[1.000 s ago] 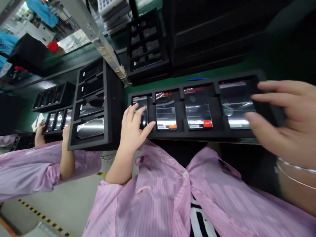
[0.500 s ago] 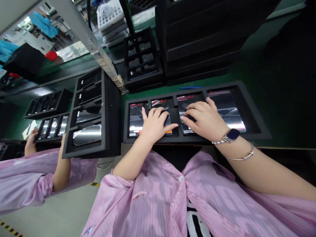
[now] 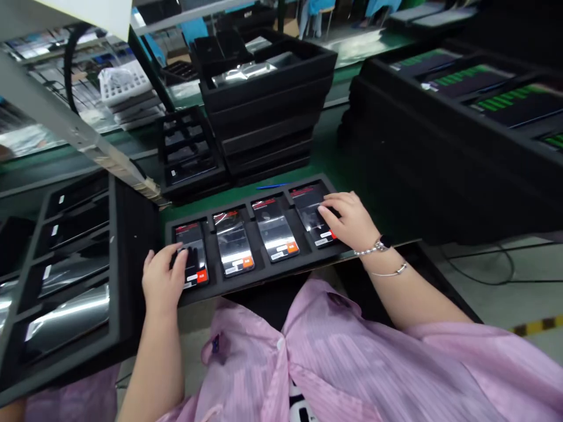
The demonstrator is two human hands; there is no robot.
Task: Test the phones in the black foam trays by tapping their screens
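Head view: glossy, flat rectangular phones fill a matte black tray.

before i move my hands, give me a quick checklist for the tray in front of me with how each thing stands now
1. Near tray slots filled: ok, four dark devices, one per slot.
2. Orange-red labels showing: ok, one visible on each device.
3. Left hand gripping: cannot tell; its fingers are at the leftmost device, contact unclear.
4. Right hand gripping: cannot tell; it is at the rightmost device and the tray's end.
5. Blue pen-like item outside the tray: ok, behind its far edge.
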